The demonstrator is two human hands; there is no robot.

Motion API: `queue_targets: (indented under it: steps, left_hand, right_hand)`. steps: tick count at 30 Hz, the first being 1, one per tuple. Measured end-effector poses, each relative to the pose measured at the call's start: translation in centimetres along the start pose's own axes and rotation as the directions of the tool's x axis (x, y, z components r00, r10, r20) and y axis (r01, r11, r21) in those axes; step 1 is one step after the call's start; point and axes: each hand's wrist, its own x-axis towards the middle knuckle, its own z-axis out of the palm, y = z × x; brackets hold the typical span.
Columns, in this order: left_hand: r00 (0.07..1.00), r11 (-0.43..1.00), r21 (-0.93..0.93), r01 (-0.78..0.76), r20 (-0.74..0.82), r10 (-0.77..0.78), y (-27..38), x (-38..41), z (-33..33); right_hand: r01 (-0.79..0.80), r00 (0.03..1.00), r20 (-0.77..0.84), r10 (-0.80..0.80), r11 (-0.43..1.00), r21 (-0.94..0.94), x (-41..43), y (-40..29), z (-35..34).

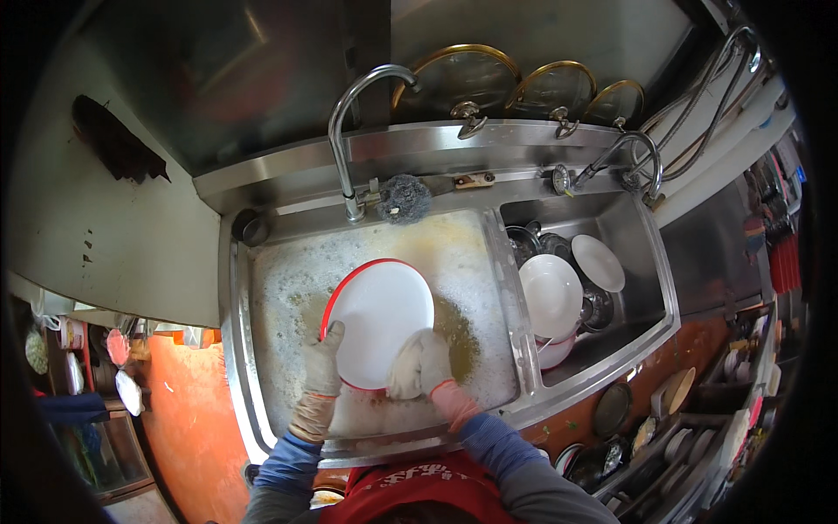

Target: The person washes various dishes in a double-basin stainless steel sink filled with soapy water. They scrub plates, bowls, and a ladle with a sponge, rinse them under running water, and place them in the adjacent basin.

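Observation:
A white plate with a red rim [383, 314] is held tilted over the soapy water [281, 275] of the large sink basin. Gloved, my left hand [322, 357] grips the plate's left edge, with the thumb on its face. My right hand [433, 363], also gloved, presses a pale cloth [406, 370] against the plate's lower right edge. The fingers of that hand are partly hidden by the cloth. Foam covers most of the water, and brownish liquid shows to the right of the plate.
A tall chrome faucet [340, 124] rises behind the basin, with a steel-wool scrubber [404, 198] at its base. In the smaller right basin [628, 321] sit a white bowl [551, 295], a white oval dish [598, 263] and dark pan lids. Glass lids with gold rims [481, 49] lean behind.

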Motion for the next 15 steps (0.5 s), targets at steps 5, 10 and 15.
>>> queue_targets:
  steps: [5, 10, 15]
  left_hand:
    - [0.991, 0.996, -0.093, 0.005, -0.131, -0.017, -3.2, 0.2, 2.1]
    - [0.992, 0.979, -0.186, -0.078, -0.109, 0.058, 0.1, -0.2, 2.4]
    - [0.992, 0.922, -0.366, 0.127, 0.047, -0.118, 0.4, 1.3, 1.0]
  right_hand:
    - [-0.112, 0.982, 0.154, 0.111, 0.994, 0.001, -4.7, -2.9, 0.1]
    - [-0.215, 0.820, 0.536, 0.203, 0.976, -0.041, -3.5, -6.8, -3.7]
    - [-0.218, 0.924, 0.380, 0.050, 0.884, 0.413, -3.0, -10.7, -5.9]
